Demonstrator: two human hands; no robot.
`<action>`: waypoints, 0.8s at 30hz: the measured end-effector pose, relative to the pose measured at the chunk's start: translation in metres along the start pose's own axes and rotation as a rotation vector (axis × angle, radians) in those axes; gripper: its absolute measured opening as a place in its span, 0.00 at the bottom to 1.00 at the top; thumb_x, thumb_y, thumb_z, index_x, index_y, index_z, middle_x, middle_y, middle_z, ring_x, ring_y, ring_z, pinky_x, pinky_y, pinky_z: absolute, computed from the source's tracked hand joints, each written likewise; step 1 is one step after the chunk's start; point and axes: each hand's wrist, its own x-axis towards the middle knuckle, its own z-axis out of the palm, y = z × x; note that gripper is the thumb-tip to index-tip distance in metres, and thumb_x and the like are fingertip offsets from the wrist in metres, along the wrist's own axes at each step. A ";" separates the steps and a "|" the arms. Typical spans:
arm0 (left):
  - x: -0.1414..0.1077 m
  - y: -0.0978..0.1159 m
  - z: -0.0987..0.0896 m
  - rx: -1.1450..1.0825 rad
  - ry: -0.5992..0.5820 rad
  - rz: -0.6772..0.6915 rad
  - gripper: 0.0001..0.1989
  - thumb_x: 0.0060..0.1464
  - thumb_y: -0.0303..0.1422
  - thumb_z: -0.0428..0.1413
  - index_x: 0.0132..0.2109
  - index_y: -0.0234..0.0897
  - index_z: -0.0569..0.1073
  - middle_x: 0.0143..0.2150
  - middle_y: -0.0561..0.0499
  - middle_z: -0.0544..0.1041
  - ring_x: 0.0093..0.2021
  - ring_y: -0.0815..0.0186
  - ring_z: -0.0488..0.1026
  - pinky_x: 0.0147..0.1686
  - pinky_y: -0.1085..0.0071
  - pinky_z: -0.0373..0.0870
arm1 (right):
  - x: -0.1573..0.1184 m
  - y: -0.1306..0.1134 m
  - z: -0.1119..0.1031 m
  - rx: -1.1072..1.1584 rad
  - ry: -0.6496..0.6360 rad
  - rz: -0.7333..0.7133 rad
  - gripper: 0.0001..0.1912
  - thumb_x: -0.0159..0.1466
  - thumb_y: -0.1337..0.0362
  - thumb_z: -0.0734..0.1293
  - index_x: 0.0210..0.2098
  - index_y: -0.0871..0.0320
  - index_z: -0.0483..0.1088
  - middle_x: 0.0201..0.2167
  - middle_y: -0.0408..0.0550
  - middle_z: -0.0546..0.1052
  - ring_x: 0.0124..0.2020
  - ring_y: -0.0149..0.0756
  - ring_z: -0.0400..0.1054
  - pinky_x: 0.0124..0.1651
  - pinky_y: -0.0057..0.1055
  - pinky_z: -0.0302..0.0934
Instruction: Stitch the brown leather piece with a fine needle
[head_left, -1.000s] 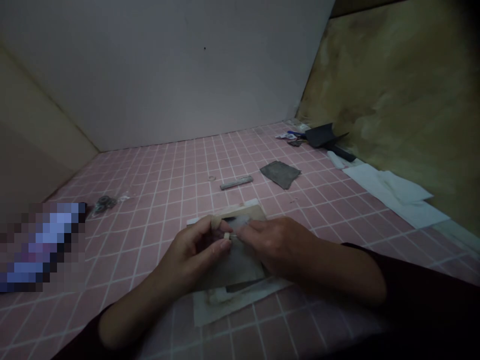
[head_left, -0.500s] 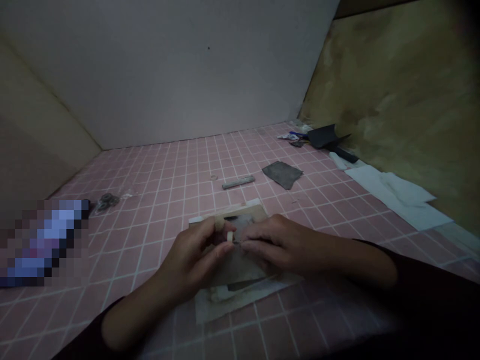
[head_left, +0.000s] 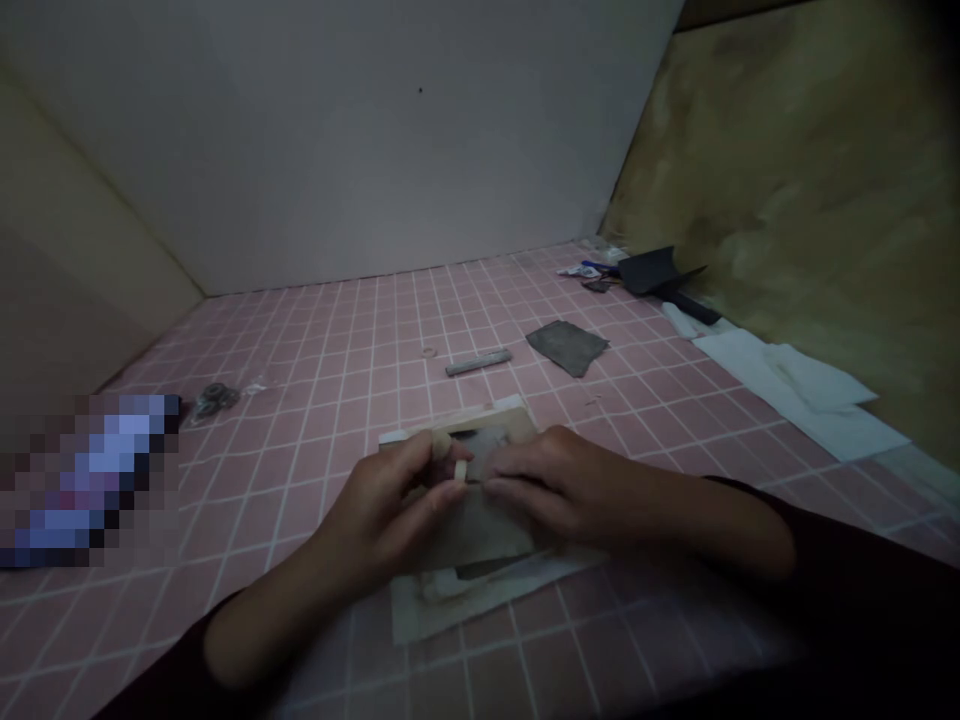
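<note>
Between the thumb and fingertips of my left hand [head_left: 401, 505] is a small pale ring [head_left: 460, 470], seen edge-on. A beige wrap covers part of that hand's index finger. My right hand [head_left: 544, 480] is closed just to the right of the ring, its thumb and fingers pinched together. A thin dark sliver shows near its fingertips, too small to name. Both hands are above a tan board [head_left: 480, 535] with greyish smudges. Beneath the board lies a stained white sheet [head_left: 412, 625].
Beyond the board lie a grey rod [head_left: 478, 362], a dark grey sheet [head_left: 568, 347] and another small ring [head_left: 428, 352]. At left are a bag of dark rings [head_left: 216, 397] and a blurred-out screen [head_left: 97, 480]. A black dustpan-like scoop [head_left: 656, 272] and white papers [head_left: 795, 385] line the right wall.
The view has shifted very slightly. My right fingertips have moved a little away from the ring, while my left hand keeps its grip.
</note>
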 end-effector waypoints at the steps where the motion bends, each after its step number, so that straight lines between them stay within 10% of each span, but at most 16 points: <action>1: 0.001 0.000 0.000 -0.029 -0.013 -0.030 0.08 0.62 0.36 0.49 0.44 0.37 0.67 0.30 0.54 0.68 0.29 0.70 0.65 0.28 0.74 0.61 | -0.001 0.004 0.004 -0.132 0.075 -0.043 0.09 0.64 0.69 0.58 0.29 0.60 0.66 0.23 0.41 0.68 0.23 0.27 0.60 0.27 0.25 0.52; 5: 0.002 0.003 0.000 -0.069 -0.023 -0.071 0.09 0.63 0.37 0.47 0.41 0.37 0.66 0.28 0.55 0.67 0.27 0.71 0.64 0.27 0.74 0.59 | -0.004 0.012 0.016 -0.373 0.193 -0.106 0.07 0.59 0.72 0.59 0.35 0.60 0.66 0.28 0.45 0.70 0.26 0.30 0.59 0.27 0.27 0.50; 12: -0.002 0.003 -0.001 0.190 0.043 0.159 0.10 0.60 0.29 0.52 0.49 0.39 0.65 0.40 0.51 0.71 0.39 0.67 0.68 0.38 0.72 0.63 | 0.003 -0.006 -0.004 0.303 -0.148 0.086 0.18 0.68 0.68 0.54 0.22 0.60 0.62 0.18 0.39 0.66 0.21 0.25 0.62 0.28 0.23 0.56; 19: 0.002 0.001 0.003 -0.108 -0.057 -0.076 0.08 0.63 0.37 0.48 0.39 0.37 0.66 0.29 0.56 0.65 0.29 0.71 0.63 0.30 0.75 0.60 | -0.003 0.015 0.021 -0.351 0.156 -0.124 0.12 0.64 0.67 0.59 0.45 0.61 0.67 0.31 0.47 0.73 0.29 0.34 0.66 0.31 0.29 0.56; 24: 0.000 0.001 0.002 0.032 -0.001 0.030 0.05 0.62 0.33 0.51 0.44 0.38 0.66 0.33 0.54 0.68 0.33 0.70 0.66 0.34 0.73 0.62 | -0.001 0.006 0.013 -0.147 0.108 -0.080 0.09 0.66 0.68 0.57 0.36 0.61 0.69 0.27 0.44 0.72 0.26 0.30 0.64 0.30 0.27 0.55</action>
